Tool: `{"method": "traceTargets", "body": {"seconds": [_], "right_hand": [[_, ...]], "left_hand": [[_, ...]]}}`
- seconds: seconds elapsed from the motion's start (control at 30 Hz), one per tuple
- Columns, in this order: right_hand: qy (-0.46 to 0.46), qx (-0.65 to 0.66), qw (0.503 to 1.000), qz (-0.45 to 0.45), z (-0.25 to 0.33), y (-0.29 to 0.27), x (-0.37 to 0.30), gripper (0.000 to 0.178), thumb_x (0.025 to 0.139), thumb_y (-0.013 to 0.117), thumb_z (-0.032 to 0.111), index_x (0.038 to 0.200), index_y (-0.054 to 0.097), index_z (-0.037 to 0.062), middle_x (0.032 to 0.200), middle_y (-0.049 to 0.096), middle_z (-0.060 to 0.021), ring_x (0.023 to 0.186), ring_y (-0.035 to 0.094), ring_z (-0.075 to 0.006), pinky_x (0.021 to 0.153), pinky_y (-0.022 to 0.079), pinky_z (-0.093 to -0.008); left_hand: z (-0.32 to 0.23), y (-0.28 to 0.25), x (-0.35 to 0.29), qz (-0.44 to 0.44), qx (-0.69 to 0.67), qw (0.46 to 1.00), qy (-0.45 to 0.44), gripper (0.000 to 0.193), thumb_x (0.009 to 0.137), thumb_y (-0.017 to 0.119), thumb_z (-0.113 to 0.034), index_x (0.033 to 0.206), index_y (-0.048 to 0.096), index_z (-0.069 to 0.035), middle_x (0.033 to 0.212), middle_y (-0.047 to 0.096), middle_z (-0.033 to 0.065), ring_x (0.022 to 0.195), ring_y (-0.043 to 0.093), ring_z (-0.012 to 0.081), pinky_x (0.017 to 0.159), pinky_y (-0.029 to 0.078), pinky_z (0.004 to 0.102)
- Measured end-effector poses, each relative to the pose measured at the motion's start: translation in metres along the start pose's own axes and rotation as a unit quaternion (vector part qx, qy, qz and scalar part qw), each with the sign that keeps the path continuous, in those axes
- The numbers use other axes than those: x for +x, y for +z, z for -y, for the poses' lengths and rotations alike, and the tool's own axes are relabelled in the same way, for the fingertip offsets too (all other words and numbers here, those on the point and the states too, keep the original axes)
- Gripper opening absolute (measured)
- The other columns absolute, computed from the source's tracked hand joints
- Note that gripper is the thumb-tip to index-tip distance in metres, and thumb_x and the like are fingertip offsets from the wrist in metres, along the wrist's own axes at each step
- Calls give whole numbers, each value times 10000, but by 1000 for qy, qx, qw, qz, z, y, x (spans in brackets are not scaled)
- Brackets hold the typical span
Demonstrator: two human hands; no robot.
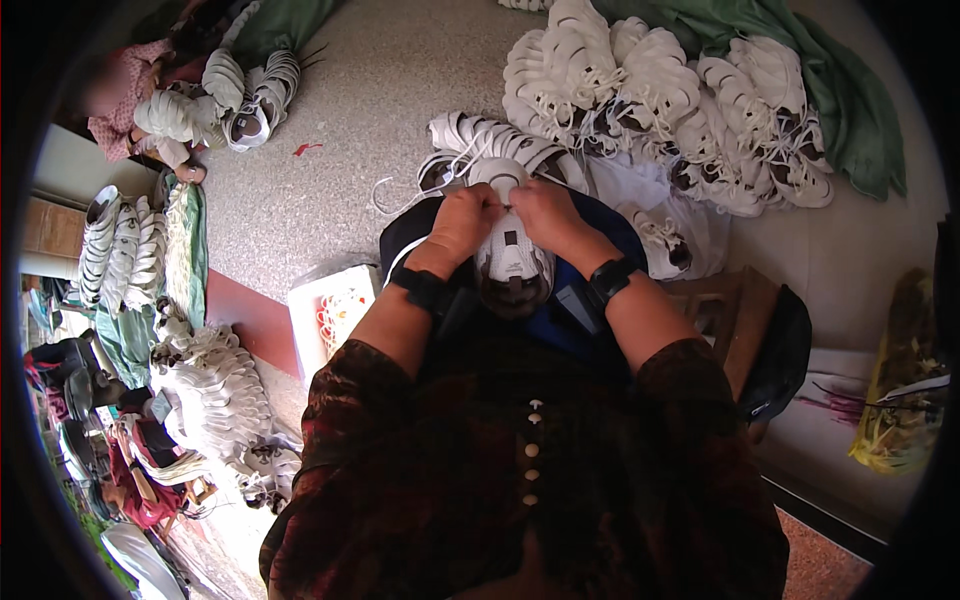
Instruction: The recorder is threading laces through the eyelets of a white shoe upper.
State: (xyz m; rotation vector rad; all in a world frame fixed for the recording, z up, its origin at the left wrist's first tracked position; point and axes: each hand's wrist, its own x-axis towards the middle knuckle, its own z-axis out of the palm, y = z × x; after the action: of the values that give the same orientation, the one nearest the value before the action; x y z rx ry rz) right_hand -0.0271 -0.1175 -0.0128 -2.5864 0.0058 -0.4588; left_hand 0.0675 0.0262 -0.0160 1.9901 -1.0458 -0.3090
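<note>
Floor (pixel 400 90): speckled grey, filling the upper middle of the view.
Green cloth (pixel 850 110): at 1 o'clock, spread under the big shoe heap.
Shoe heap (pixel 690 100): many white laced shoes piled at 1 o'clock, just beyond the hands.
Left shoe pile (pixel 215 390): white shoes stacked at 8 o'clock; a further row (pixel 115 250) stands at 9 o'clock.
Another person (pixel 140 100): seated at 10 o'clock, with white shoes in the lap.
White box (pixel 335 310): a squarish white package with a red-and-orange pattern on its top, at 8 o'clock of the hands, beside the person's left forearm.
Yellow bag (pixel 895 400): crumpled, at 3 o'clock, near the rim.
Wooden stool (pixel 725 320): at 3 o'clock of the lap, partly hidden by the right forearm.
White shoe (pixel 513 255): on the lap at centre, toe pointing to 12 o'clock, dark opening nearest the body.
Left hand (pixel 462 222): fingers closed on the shoe's upper part.
Right hand (pixel 548 215): fingers pinched on the same spot, touching the left.
Red scrap (pixel 306 149): on the floor at 11 o'clock.
</note>
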Motion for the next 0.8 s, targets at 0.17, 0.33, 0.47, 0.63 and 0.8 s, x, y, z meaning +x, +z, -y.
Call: {"method": "traceTargets", "body": {"seconds": [0.17,0.33,0.47,0.63,0.8], "right_hand": [[-37,-25,999,16,-30,-30,-11,63,672,553,27,725,519,32,692,556,-147,679,560,-351,599,444,-411],[102,189,974,78,-21,-37,-21,146,693,589,24,828,536,9,712,558,-129,672,555,-286,632,453,-354],[53,116,990,56,-15,-29,-13,108,698,589,41,801,562,22,714,574,-160,693,571,-322,634,459,-385],[10,65,997,50,-14,-21,-11,78,704,590,73,771,586,33,713,558,-156,709,560,-324,631,452,-386],[-16,-124,990,67,3,-19,-11,31,711,533,41,717,556,23,731,564,-165,717,562,-342,642,456,-414]], "left_hand": [[-17,-26,-2,71,-11,996,-53,110,737,651,-85,782,592,-3,672,603,109,600,565,180,615,460,300],[-11,-28,-6,85,8,996,-19,110,751,644,-85,821,618,-4,688,612,104,611,565,159,619,461,284],[-10,-27,-6,77,27,997,5,114,750,645,-92,826,626,-9,699,620,107,615,575,175,626,465,288],[-10,-39,-11,77,13,997,-17,126,738,650,-130,798,645,-20,741,629,155,697,614,294,662,475,346],[-3,-60,-26,68,47,996,-45,117,730,655,-115,793,649,-17,728,628,158,672,609,283,650,473,337]]}}
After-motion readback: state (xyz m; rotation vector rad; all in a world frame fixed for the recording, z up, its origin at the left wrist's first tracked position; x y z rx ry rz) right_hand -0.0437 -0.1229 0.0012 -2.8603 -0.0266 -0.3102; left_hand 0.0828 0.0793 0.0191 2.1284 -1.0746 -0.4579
